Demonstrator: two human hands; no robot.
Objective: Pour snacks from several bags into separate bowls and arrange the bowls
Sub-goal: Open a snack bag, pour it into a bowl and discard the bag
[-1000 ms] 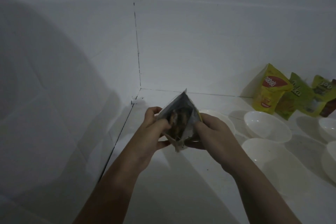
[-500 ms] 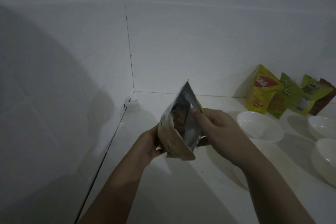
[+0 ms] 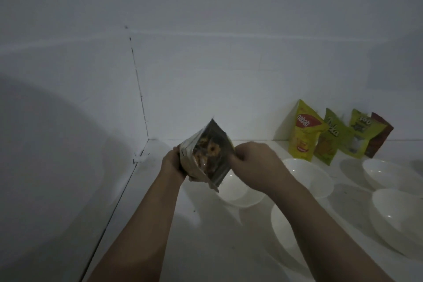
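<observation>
An opened foil snack bag is held up between both hands, its mouth facing me with ring-shaped snacks visible inside. My left hand grips its left side and my right hand pinches its right edge. Directly under the bag stands an empty white bowl. More white bowls stand near it: one behind my right wrist and another partly hidden by my right forearm.
Several unopened bags lean on the back wall at the right: a yellow bag, a green bag, a lime bag and a dark red bag. Two more bowls sit at the right. White walls meet in a corner at the left.
The bag has tilted so its open mouth faces me over the bowl. My right hand has shifted to the bag's right edge, and the view has drifted left.
</observation>
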